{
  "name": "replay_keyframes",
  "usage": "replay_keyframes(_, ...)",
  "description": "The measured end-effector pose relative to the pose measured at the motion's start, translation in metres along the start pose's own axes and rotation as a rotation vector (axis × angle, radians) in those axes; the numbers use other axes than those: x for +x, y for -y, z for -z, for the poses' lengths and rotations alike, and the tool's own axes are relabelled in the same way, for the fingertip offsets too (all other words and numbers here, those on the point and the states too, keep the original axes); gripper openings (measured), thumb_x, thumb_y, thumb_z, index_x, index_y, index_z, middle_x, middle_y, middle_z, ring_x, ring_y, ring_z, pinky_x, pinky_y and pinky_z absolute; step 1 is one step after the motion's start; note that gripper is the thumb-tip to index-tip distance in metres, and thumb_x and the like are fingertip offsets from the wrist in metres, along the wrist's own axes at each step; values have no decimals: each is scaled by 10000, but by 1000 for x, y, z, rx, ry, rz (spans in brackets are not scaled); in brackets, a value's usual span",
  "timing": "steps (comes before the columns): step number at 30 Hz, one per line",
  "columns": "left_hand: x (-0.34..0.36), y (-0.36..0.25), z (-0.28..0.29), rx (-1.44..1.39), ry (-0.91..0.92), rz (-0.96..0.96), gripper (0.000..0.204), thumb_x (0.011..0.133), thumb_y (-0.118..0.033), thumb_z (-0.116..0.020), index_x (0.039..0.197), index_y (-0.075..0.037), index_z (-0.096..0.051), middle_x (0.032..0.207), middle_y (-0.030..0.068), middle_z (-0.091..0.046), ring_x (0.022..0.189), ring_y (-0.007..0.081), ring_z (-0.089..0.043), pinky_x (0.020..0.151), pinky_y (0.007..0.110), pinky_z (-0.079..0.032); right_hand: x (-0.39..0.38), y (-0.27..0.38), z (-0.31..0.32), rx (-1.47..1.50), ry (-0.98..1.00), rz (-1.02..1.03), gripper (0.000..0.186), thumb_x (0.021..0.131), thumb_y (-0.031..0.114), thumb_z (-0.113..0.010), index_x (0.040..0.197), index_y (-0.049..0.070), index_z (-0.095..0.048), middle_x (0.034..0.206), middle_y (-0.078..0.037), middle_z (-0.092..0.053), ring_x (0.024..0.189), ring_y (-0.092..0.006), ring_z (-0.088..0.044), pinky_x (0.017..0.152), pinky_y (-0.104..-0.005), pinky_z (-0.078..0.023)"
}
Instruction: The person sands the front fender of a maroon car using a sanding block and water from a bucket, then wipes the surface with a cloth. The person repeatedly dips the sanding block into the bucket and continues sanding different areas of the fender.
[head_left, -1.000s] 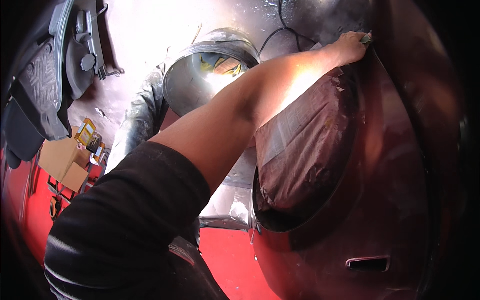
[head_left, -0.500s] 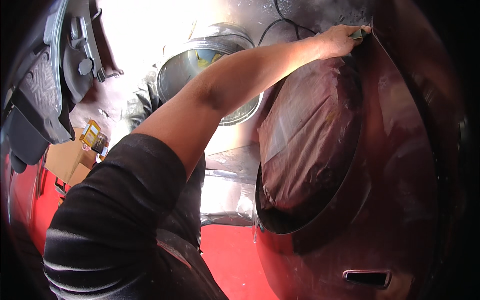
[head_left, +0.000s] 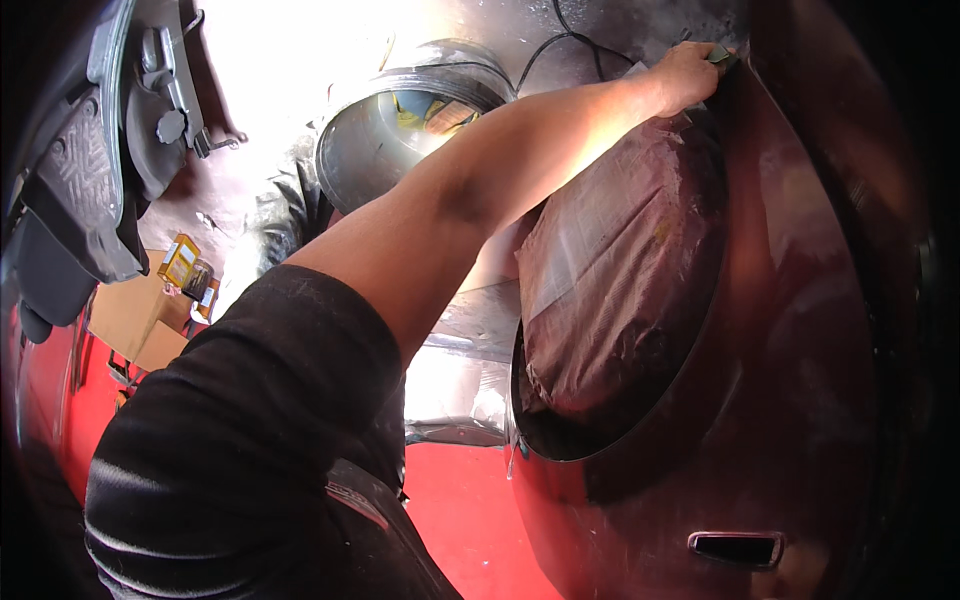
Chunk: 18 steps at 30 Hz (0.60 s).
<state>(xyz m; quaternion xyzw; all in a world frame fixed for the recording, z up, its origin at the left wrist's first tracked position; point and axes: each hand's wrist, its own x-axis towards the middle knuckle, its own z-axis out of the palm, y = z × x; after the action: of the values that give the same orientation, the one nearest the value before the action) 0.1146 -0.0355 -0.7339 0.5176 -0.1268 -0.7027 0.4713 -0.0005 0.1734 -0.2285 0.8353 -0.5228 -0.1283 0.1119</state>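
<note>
While the arm stretches far up and to the right, the left hand (head_left: 685, 75) presses against the upper edge of a dark red car body panel (head_left: 800, 330), its fingers curled shut around a small dark greenish pad (head_left: 722, 54) whose corner sticks out past the knuckles. That pad sits at the far right of the scene, right where the panel meets the top of the wheel arch. Whether it touches the paint itself cannot be told, since the hand covers the contact. The right hand is not in view.

Inside the round wheel arch, a sheet of masking paper (head_left: 610, 290) covers the opening; it is creased, tinted reddish brown, and taped along its upper rim just below the forearm. Low on the panel, near the bottom right, lies a small rectangular recess (head_left: 737, 547).

A black short sleeve (head_left: 240, 430) fills the near left. Beyond the arm, in the far middle, stands a round metal drum (head_left: 400, 130) tilted toward the viewer, with yellow scraps inside, and a black cable (head_left: 560, 45) runs across the floor just beside it. Crumpled silvery plastic sheeting (head_left: 455, 390) lies between the drum and the car. At the far left hangs a dark car part (head_left: 90, 170) with ribbed surfaces, and under it sit a cardboard box (head_left: 130, 320) and a small yellow package (head_left: 180, 260). Red floor (head_left: 470, 520) shows near the bottom.
</note>
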Motion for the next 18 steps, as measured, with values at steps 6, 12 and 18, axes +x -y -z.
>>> replay_keyframes(6,-102,-25,-36,227,-75,12,358,1017,-157,-533,1355,-90,-631,1159,112,-716,1083,171,-616,952,326,-465,-9,9,5,5,40,-54,480,931,382,-660,1173,-32,-634,1217,-230,-585,1140,-411,-549,945,-539,-457)
replay_keyframes(12,-82,-23,-41,123,-91,257,297,1015,-174,-522,1241,-53,-670,1008,111,-713,914,181,-636,801,348,-500,-10,12,1,40,49,-44,468,929,371,-662,1170,-29,-637,1214,-228,-586,1137,-408,-553,941,-533,-462)
replay_keyframes(18,-107,-51,-44,133,-202,62,335,1026,-218,-493,1251,-32,-658,1185,235,-692,1155,339,-657,956,422,-495,-6,19,-3,73,37,-27,456,927,360,-665,1167,-27,-640,1212,-226,-587,1133,-405,-557,937,-527,-468)
